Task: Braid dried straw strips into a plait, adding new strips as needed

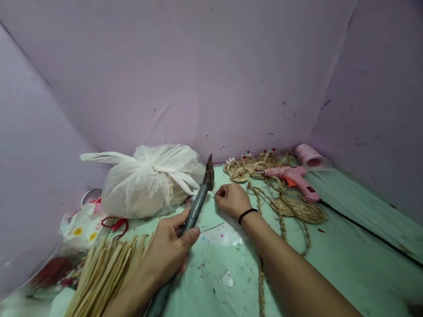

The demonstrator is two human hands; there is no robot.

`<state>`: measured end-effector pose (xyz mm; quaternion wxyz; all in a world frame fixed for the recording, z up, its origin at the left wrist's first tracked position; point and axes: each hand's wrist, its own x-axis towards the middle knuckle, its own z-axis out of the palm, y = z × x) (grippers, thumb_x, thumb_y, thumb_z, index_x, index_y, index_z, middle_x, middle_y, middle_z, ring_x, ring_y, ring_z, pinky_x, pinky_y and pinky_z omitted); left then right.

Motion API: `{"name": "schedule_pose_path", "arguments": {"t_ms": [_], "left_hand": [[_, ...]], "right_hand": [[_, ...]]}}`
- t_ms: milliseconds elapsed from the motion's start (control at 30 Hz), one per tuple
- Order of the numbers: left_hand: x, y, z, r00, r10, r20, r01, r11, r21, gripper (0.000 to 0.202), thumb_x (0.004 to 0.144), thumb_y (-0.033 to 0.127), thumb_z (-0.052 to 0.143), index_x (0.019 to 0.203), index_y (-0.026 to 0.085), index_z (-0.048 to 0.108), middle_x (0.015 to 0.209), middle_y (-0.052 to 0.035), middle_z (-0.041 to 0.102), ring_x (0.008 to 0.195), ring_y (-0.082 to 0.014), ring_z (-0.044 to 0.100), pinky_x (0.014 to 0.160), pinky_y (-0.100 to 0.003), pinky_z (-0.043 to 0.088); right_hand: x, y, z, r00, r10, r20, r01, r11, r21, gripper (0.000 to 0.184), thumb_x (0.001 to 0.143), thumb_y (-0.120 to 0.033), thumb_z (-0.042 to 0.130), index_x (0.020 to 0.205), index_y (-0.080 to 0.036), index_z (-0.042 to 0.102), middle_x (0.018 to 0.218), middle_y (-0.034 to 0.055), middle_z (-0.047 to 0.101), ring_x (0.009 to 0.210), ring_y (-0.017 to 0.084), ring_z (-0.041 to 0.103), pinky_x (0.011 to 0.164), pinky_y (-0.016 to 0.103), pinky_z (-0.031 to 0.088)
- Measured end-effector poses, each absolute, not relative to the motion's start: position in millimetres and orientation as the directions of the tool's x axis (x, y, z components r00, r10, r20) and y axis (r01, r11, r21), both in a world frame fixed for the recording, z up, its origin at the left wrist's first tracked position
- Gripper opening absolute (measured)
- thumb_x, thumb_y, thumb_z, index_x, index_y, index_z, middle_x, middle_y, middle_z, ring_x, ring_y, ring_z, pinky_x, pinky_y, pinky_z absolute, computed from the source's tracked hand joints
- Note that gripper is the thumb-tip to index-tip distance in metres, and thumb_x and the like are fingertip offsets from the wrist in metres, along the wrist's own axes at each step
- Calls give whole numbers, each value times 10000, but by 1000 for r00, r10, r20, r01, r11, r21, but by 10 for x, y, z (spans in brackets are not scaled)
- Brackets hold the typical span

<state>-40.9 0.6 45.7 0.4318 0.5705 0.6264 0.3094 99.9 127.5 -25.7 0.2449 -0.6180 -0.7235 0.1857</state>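
Observation:
My left hand [174,243] is wrapped round the long grey handle of a hammer [197,206]. The dark, worn metal head points up and away from me, and the handle runs back under my left forearm. Just right of that head, my right hand [233,199], with a black band at the wrist, is closed in a pinch low over the table; whatever sits between its fingertips is too small to make out. A thin dark strand [212,227] lies on the table between both hands. Beside my right wrist, a braided straw rope [259,208] trails toward me.
A pink glue gun [290,176] with a black cord lies right, by coiled straw pieces [299,210] and a pink spool [309,156]. A tied white plastic bag [139,184] stands back left. Straw strips [96,282] lie front left. Purple walls enclose the green table [215,286].

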Motion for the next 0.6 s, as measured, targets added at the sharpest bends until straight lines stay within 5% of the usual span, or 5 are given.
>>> {"name": "schedule_pose_path", "arguments": {"t_ms": [200,600], "left_hand": [[-373,12,516,42,955,-292,402,252,880,510,729,323,507,1192,110,472,354,108,328,236,-66,296,245,-155,220],[-350,58,571,1,968,-252,351,236,906,514,700,344,543,1162,125,489,364,111,343,237,-59,309,253,-148,228]], "right_hand": [[1000,1294,-278,-113,985,130,800,168,-576,184,653,-261,518,697,-223,693,715,43,687,717,176,605,597,234,381],[999,1299,-300,-93,986,136,793,156,-589,186,648,-261,517,689,-228,695,713,42,685,706,177,602,588,236,376]]}}
